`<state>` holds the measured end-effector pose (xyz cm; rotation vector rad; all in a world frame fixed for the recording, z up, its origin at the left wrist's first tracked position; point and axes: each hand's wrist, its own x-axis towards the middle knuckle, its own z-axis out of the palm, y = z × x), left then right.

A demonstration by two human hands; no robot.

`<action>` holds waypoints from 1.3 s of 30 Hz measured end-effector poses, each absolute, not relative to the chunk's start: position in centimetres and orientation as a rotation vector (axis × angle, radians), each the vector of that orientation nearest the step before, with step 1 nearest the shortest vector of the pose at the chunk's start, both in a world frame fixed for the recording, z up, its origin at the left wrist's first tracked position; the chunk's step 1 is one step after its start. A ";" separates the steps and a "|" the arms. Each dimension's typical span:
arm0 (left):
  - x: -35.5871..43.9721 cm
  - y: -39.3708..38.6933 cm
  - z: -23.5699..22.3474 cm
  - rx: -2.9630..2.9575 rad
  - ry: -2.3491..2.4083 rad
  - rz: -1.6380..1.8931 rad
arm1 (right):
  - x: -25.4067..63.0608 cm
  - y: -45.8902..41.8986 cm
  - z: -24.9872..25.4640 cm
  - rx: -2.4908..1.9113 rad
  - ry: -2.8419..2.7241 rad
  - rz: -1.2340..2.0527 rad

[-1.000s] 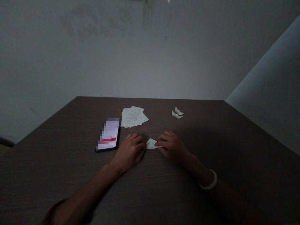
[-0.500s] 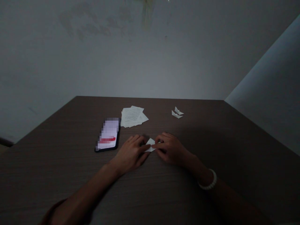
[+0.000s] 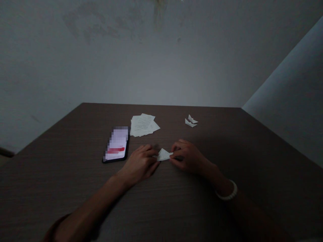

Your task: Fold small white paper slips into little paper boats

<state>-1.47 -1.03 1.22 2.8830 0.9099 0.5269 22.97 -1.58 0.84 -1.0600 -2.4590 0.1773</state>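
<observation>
Between my hands is a small folded piece of paper (image 3: 164, 155) with printed lines, its peak pointing away from me. My left hand (image 3: 143, 162) pinches its left end, fingers closed and partly covering it. At the right end, the thumb and fingertips of my right hand (image 3: 186, 156) are closed on the paper's corner. Both hands rest low at the table's middle. A pale beaded bracelet (image 3: 228, 192) circles my right wrist.
A phone (image 3: 116, 144) with a lit, blurred screen lies left of my left hand. Behind it is a loose stack of printed paper sheets (image 3: 143, 125). Two small folded paper boats (image 3: 191, 121) sit at the back right of the brown table (image 3: 101, 116), which meets a grey wall.
My right hand has shifted slightly right and away from my left, out to the paper's right corner. More of the paper's printed face now shows between the hands.
</observation>
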 end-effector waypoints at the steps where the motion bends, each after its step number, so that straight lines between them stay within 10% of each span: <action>1: -1.5 -1.0 1.1 2.869 0.906 0.546 | 23.0 -1.6 0.9 -1.066 -2.452 0.184; 39: 0.0 -1.1 1.4 2.575 1.082 0.627 | 21.3 -1.9 0.0 -1.244 -2.263 0.239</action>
